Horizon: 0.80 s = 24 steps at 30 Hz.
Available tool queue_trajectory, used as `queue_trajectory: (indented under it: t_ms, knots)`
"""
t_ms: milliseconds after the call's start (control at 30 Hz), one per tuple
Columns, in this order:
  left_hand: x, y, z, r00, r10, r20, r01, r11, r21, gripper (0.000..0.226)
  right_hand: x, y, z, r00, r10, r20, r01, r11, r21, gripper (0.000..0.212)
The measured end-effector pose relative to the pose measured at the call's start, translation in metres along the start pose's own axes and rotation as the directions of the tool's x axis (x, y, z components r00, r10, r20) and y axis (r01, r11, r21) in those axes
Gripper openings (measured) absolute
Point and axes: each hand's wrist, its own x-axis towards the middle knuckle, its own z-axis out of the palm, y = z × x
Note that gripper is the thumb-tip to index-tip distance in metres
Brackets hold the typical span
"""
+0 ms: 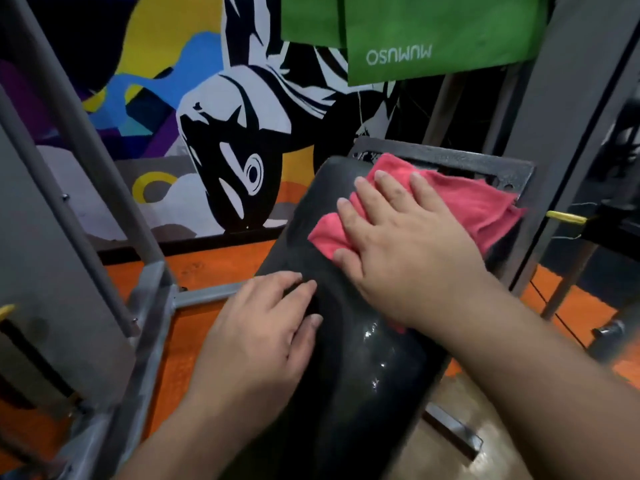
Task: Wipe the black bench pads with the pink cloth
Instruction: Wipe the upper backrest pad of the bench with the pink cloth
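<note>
Head view: right hand, fingers spread flat, pressing cloth onto pad; left hand fingers loosely open, tips touching pad.

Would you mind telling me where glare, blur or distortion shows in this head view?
Head view: glare spots shine on the near part of the black bench pad; wide-angle bending curves the grey frame bars at left; the edges look soft, while the right hand on the pink cloth stays fairly sharp.

You are in a gym. A black padded bench runs ahead of you, grey steel machine frames stand left and right, and a painted mural covers the far wall above an orange floor.
</note>
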Motion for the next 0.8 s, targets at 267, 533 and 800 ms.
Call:
queue_trajectory:
  t_ms: [267,533,800]
  knots:
    - [-0.008,-0.001,0.015,0.991,0.075,-0.112,-0.078,0.997,-0.018,0.04,-0.015,-0.014,0.008,0.994,0.063,-0.094,-0.064,0.998,-0.006,0.067]
    - [-0.018,0.001,0.021,0.991,-0.003,-0.134,-0.003,0.999,-0.045,0.038,-0.032,-0.009,0.019,0.986,0.027,-0.167,-0.028,1.0,-0.008,0.07]
    - [-0.027,0.014,0.002,0.971,-0.155,-0.184,0.147,0.988,-0.057,0.035,-0.038,-0.009,0.013,0.989,-0.095,-0.112,0.094,0.995,-0.015,0.075]
